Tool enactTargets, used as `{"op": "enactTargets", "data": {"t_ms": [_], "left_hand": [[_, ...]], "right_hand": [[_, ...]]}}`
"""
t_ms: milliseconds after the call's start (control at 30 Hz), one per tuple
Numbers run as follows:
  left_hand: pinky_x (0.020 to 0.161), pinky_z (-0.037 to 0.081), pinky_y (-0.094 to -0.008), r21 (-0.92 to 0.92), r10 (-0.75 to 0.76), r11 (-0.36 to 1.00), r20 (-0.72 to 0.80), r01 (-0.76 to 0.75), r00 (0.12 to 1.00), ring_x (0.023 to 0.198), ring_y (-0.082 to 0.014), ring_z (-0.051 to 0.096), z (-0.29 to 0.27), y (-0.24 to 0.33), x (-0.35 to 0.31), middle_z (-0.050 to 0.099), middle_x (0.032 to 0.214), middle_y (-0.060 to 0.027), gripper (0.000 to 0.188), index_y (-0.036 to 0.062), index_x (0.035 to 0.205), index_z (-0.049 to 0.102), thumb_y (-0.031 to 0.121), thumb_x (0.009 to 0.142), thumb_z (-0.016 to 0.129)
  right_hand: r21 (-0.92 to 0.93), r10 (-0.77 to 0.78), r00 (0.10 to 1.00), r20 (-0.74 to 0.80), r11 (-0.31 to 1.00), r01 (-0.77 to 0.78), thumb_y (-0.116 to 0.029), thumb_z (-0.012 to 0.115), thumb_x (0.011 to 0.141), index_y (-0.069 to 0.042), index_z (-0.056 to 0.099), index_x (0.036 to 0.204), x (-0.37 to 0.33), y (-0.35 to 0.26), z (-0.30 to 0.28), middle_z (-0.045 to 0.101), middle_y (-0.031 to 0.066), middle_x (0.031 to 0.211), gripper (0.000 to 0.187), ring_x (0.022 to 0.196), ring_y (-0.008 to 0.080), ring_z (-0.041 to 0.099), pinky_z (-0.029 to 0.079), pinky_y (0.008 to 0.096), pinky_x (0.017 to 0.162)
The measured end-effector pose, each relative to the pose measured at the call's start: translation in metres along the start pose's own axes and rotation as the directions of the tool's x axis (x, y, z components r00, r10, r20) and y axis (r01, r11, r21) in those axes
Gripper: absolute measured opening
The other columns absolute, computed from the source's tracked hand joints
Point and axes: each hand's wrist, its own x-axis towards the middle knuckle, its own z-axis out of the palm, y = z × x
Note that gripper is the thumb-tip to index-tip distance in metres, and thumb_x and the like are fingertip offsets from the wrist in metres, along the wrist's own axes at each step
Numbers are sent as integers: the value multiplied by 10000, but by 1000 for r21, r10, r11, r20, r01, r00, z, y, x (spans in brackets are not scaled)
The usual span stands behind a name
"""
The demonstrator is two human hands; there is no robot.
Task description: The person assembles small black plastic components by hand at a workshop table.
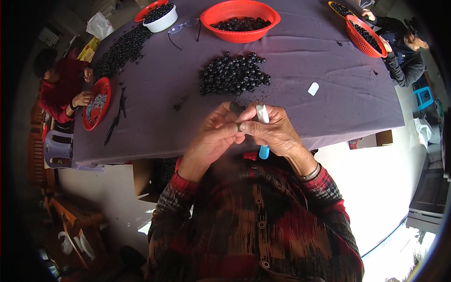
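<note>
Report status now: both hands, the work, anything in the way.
Left hand close against right, grip unclear. Right hand gripping white-and-blue tool. Dark piece between them, details hidden. Black bead pile beyond; nothing visibly blocking.

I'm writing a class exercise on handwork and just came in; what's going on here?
A person sits at a cloth-covered table, right hand gripping a white-and-blue tool. The left hand meets it, with something dark at the fingertips, too small to make out. Just beyond lies a pile of black beads; behind that is a red basket with more. Two other people work alongside: one at left by a red tray, one at right holding another basket.
</note>
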Motion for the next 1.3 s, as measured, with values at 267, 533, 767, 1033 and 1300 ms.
{"op": "enactTargets", "data": {"t_ms": [267,533,767,1033,1300], "left_hand": [[638,421,-225,9,25,1000,19,-25,999,770,-96,533,-1,-2,1,554,896,-34,287,41,1086,495,112,840,625],[635,438,-230,-49,28,998,54,-26,998,780,-106,563,-3,-2,1,595,922,-83,262,28,1087,501,110,861,606],[653,453,-235,-96,22,995,29,-19,999,786,-111,574,1,-2,0,615,914,-81,225,43,1096,521,34,876,568],[620,408,-221,-28,17,999,26,-16,1000,769,-83,531,-2,-3,1,584,911,-40,237,56,1091,511,146,887,592],[616,402,-230,-39,-27,999,5,27,1000,736,-68,499,-7,-4,0,549,886,-3,239,66,1094,508,132,883,598]], "right_hand": [[-59,-15,1000,0,998,15,-47,688,823,-44,657,923,0,2,-2,613,-27,734,105,601,9,489,351,167,477],[6,-106,992,75,994,105,58,666,798,-11,643,939,2,4,-1,584,-12,788,159,735,59,564,483,214,670],[-208,-259,965,42,942,262,85,678,771,3,619,899,0,7,3,540,-17,732,164,704,53,544,493,219,637],[-118,-221,975,32,968,223,40,651,824,15,619,925,0,7,4,596,19,767,109,727,76,578,503,234,646],[-83,-106,992,63,990,111,-5,628,862,14,636,942,-1,-1,0,632,21,800,82,742,78,585,489,224,660]]}}
